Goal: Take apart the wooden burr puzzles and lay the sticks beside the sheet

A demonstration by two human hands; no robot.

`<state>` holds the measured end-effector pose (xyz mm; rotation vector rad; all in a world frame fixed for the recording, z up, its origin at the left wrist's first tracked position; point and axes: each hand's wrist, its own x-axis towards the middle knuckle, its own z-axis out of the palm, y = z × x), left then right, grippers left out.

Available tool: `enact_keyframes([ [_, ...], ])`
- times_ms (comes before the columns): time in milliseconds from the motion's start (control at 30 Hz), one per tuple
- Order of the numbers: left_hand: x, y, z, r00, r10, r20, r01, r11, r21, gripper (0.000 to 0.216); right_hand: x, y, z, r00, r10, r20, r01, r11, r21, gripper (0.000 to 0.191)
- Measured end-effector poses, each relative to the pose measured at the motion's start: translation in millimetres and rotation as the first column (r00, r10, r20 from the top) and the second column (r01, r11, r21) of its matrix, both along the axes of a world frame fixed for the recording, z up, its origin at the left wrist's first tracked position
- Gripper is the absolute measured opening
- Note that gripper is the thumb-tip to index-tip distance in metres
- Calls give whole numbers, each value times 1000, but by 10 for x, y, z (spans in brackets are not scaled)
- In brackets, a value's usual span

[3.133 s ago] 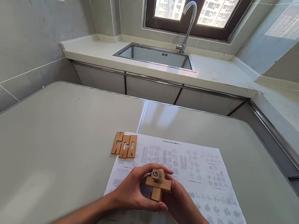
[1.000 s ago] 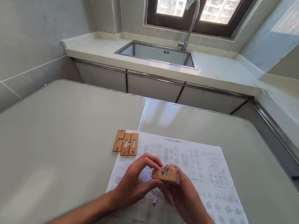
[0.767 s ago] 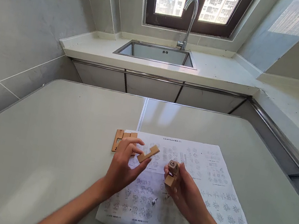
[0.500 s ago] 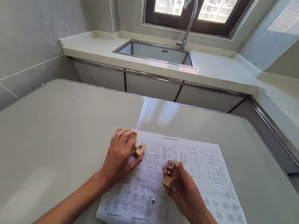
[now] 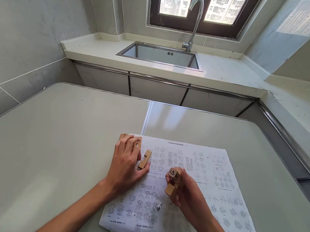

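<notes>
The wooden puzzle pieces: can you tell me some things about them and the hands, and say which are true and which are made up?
1. The right hand holds a wooden piece with a mark on its end. True.
2. The left hand is lifted high above the table. False: it is down over the row of wooden pieces at the corner of the printed sheet.
3. A wooden bar lies on the sheet beside the left thumb. True.
4. The sheet is blank. False: it is covered in small printed diagrams.
5. The tap is pouring water into the sink. False: no water shows.
</notes>
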<state>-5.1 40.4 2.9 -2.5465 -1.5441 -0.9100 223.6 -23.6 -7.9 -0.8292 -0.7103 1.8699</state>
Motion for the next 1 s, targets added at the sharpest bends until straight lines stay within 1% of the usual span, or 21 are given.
enact_keyframes([
  [67, 7, 4, 2, 1000, 7, 15, -7, 1000, 7, 26, -4, -1, 19, 1000, -2, 11, 2, 1000, 8, 41],
  [133, 22, -2, 17, 999, -23, 42, 22, 1000, 17, 35, -8, -2, 35, 1000, -6, 26, 6, 1000, 17, 42],
  [200, 46, -27, 43, 990, -96, 99, 93, 995, 34, 37, -9, -4, 41, 999, -9, 46, 8, 1000, 17, 43],
  [300, 87, -107, 91, 941, -240, 237, 241, 970, 25, 29, -1, -9, 25, 997, -10, 78, 9, 1000, 8, 44],
  [367, 109, -179, 114, 887, -323, 331, 353, 935, -34, 26, 6, -13, 8, 996, -16, 92, 14, 1000, 26, 45],
  [433, 125, -255, 120, 834, -379, 400, 458, 881, -120, 27, 10, -13, -4, 995, -13, 97, 8, 998, 57, 46],
  [500, 141, -321, 107, 800, -417, 431, 539, 816, -212, 41, 11, -12, -8, 995, -9, 97, 1, 997, 77, 48],
  [567, 164, -375, 80, 781, -454, 430, 594, 753, -283, 66, 9, -11, -10, 995, 1, 103, -9, 997, 72, 48],
  [633, 197, -417, 47, 767, -487, 418, 628, 705, -330, 90, 9, -13, -17, 994, 20, 111, -26, 998, 61, 48],
  [667, 216, -434, 32, 764, -499, 409, 636, 689, -349, 99, 12, -14, -23, 993, 32, 118, -40, 997, 60, 47],
  [733, 254, -461, 10, 763, -506, 402, 642, 665, -380, 110, 21, -18, -42, 988, 61, 144, -73, 995, 75, 46],
  [800, 284, -477, 2, 762, -500, 411, 644, 646, -409, 113, 36, -23, -63, 979, 84, 188, -106, 989, 107, 47],
  [900, 304, -484, 5, 754, -482, 446, 652, 629, -423, 108, 56, -34, -85, 958, 95, 269, -142, 977, 159, 48],
  [1000, 303, -486, 6, 758, -462, 460, 645, 638, -421, 106, 54, -46, -83, 935, 90, 342, -160, 970, 183, 49],
])
